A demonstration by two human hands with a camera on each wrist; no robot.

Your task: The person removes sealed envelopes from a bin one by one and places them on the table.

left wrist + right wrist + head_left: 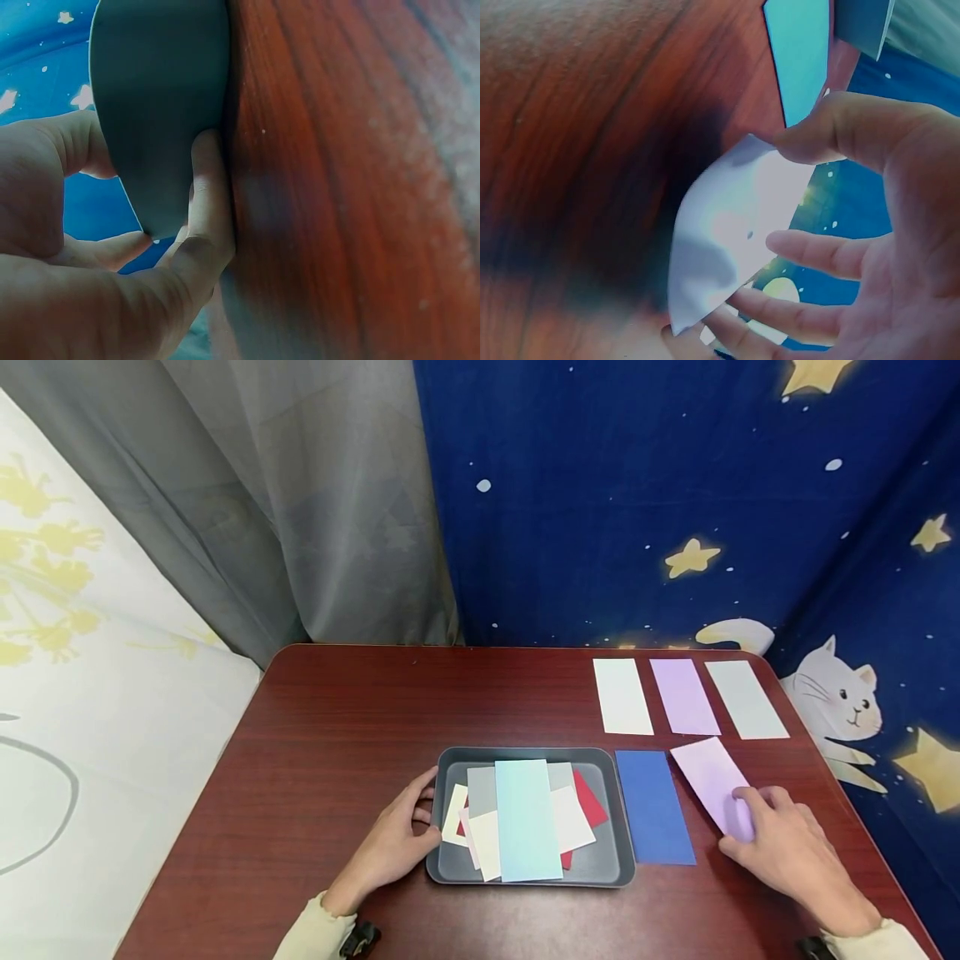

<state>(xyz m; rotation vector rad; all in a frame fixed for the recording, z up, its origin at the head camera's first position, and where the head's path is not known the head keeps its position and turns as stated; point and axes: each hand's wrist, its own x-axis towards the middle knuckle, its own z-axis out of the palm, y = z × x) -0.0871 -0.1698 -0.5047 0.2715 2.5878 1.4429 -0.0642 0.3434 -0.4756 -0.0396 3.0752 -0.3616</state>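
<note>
My left hand (392, 839) holds the left end of a dark grey tray (618, 827), with fingers at its rim and along the outer wall. In the left wrist view the tray's wall (157, 97) stands up from the tabletop between my digits. Several overlapping paper cards lie in the tray, a light blue card (528, 822) on top. Over the table's right side, my right hand (787, 843) grips the near end of a lilac card (708, 777). This card bows upward between thumb and fingers, its curved face (727, 217) showing in the right wrist view.
A dark blue card (656, 810) lies between the tray and my right hand. Behind it, a white card (622, 697), another lilac card (684, 697) and a pale grey card (747, 700) form a row. Curtains (570, 527) hang beyond the table's back edge.
</note>
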